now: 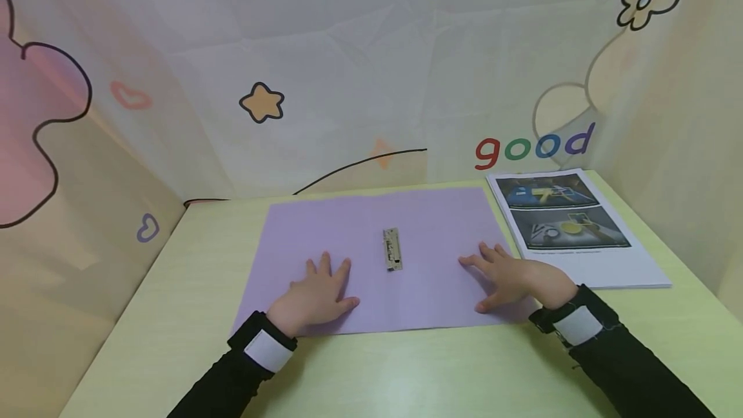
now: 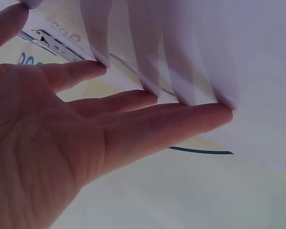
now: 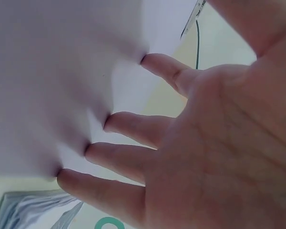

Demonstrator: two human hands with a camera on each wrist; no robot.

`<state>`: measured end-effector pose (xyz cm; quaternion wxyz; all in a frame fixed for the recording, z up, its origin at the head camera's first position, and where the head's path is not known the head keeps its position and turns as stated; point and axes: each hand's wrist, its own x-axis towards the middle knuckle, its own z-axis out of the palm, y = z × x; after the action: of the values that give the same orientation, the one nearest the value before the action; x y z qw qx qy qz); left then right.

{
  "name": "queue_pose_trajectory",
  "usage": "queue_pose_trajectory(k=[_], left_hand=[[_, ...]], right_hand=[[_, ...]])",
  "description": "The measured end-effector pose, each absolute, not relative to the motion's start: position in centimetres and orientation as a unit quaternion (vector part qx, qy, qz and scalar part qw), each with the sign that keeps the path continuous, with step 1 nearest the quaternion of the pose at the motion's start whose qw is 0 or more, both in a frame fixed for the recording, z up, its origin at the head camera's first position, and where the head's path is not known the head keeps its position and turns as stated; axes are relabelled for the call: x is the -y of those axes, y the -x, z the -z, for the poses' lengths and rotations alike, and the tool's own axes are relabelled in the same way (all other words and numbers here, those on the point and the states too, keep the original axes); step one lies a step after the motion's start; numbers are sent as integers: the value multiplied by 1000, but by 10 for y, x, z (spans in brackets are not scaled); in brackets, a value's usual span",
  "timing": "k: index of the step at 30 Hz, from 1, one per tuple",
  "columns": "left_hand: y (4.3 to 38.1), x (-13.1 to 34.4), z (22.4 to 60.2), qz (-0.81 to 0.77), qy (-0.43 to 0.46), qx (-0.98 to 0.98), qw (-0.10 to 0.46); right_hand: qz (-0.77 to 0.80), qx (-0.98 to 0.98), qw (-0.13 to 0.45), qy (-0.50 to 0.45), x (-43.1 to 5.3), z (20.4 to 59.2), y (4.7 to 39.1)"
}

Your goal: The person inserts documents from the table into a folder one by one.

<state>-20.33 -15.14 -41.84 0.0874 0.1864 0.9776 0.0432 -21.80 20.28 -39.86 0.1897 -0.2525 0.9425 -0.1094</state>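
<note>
A small flat, narrow piece with dark markings (image 1: pixel 392 249) lies near the middle of a purple sheet (image 1: pixel 432 224); its exact kind cannot be told. To its left, my left hand (image 1: pixel 313 295) rests on the sheet with spread fingers. My right hand (image 1: pixel 507 276) touches the sheet's right side, fingers apart. Both wrist views show fingertips meeting the sheet's surface: the left palm (image 2: pixel 43 138) and the right palm (image 3: pixel 214 152) are raised off it. Neither hand holds anything, and the piece stands apart from both.
A stack of white printed pages (image 1: pixel 609 269) with two pictures lies right of the sheet, close to the right hand. The pale yellow-green table (image 1: pixel 406 373) carries everything. Behind it hangs a white cloth (image 1: pixel 348 82) with printed stars, hearts and the word "good".
</note>
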Motion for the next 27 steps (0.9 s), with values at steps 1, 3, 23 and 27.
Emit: queue_pose_trajectory(k=[1,3,23,27], left_hand=[[202,149,418,-41,-185,-978,86],[198,144,416,-35,-180,-979,84],[202,106,427,6,-179,-981,76],[204,101,426,8,-173,-981,84]], right_hand=[[108,-943,189,253,-204,399,218],[109,-942,188,254,-206,400,217],[125,-939,194,255,-211,398,215],[123,-940,194,254,-212,399,214]])
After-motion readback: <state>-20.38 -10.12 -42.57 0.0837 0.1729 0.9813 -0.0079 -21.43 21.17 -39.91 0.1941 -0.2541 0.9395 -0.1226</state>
